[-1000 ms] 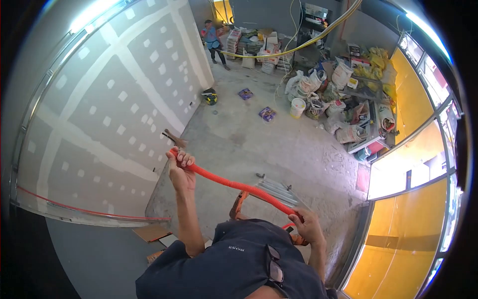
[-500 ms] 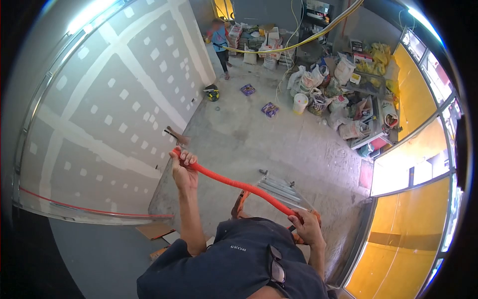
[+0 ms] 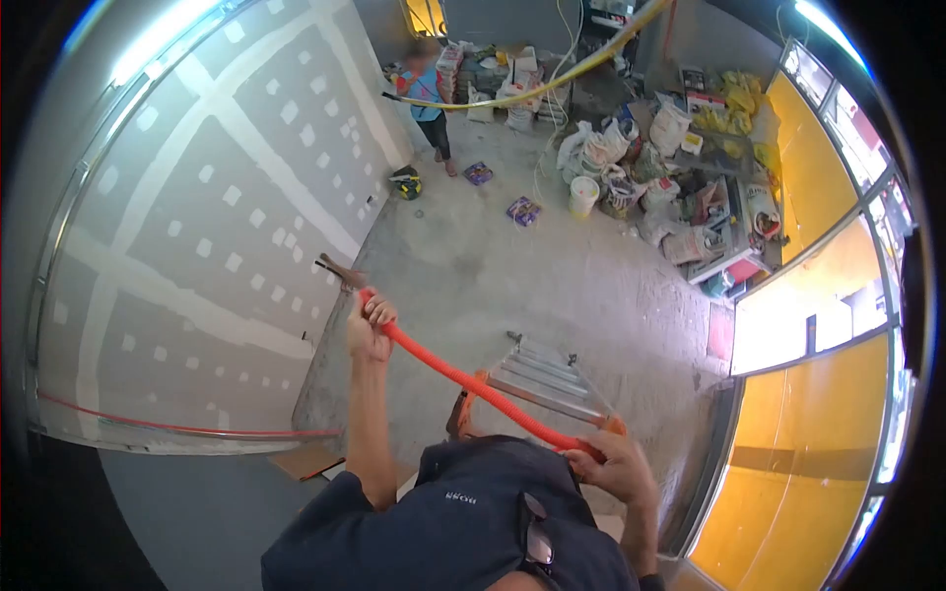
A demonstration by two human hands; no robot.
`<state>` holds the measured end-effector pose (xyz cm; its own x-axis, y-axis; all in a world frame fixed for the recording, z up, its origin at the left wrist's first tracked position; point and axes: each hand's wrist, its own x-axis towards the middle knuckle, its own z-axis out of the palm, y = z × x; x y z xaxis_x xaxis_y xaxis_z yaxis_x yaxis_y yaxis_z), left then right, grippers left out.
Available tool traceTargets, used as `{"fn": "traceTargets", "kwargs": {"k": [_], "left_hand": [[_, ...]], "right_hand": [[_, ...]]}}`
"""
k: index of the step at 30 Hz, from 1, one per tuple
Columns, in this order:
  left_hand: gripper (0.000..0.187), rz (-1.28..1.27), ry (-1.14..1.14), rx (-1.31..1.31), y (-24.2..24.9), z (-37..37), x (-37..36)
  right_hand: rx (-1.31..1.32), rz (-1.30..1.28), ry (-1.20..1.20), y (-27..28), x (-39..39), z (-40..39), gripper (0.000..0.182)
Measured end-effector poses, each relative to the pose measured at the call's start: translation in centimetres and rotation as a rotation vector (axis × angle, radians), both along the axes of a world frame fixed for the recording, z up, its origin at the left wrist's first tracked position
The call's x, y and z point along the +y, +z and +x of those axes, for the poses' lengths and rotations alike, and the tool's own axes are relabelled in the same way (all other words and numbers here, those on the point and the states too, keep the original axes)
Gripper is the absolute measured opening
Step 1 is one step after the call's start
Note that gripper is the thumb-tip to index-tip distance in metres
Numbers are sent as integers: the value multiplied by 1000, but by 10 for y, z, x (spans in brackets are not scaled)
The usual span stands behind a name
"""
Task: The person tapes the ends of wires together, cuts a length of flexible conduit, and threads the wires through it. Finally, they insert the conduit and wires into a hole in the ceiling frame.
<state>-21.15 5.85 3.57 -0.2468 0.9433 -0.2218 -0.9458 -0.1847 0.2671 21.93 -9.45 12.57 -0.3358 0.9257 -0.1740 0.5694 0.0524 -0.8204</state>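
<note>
An orange corrugated conduit pipe (image 3: 471, 384) stretches across in front of my chest, sloping down to the right. My left hand (image 3: 371, 327) is closed round its upper end, some of which pokes out above the fist. Near the lower end, my right hand (image 3: 613, 468) grips the pipe with thumb and fingers. Below the pipe, a metal stepladder (image 3: 547, 379) with orange parts stands close in front of my body.
A yellow cable (image 3: 552, 84) hangs across the upper view. Patched grey wallboard (image 3: 227, 197) rises at the left. Bags and rubble (image 3: 641, 167), a white bucket (image 3: 583, 197) and purple packages (image 3: 523, 211) lie on the floor. Another person (image 3: 427, 98) stands at the back.
The pipe slopes more steeply now. My right hand has moved slightly lower, my left slightly right. The view has shifted a little, and the yellow cable's dark end shows by the far person.
</note>
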Motion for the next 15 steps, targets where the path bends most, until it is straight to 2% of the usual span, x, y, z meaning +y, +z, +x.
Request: {"fn": "traceTargets", "kwargs": {"k": [1, 2, 3, 5, 9, 11, 12, 14, 15], "left_hand": [[30, 5, -119, -82, -2, 6, 5], [30, 16, -239, -166, -4, 13, 12], [30, 8, -251, -165, -2, 26, 16], [31, 41, -447, -231, 4, 57, 20], [30, 86, -547, -235, 14, 100, 35], [30, -76, -354, 109, 33, 114, 44], [30, -80, -355, 104, 29, 112, 51], [31, 5, -448, 74, 16, 97, 67], [31, -1, -455, 69, 4, 88, 78]], "right_hand": [[2, -18, -11, 10, -1, 8, 31], [-118, 33, -87, 20, 2, 17, 29], [-240, 88, -163, 27, 7, 28, 28], [-367, 367, -253, 36, 21, 54, 26], [-525, 347, -300, 62, 38, 70, 27], [-360, 183, -243, 52, 35, 72, 30], [-365, 179, -242, 39, 34, 69, 30], [253, 87, -271, 11, 34, 56, 34], [248, 82, -279, 13, 42, 48, 34]]}}
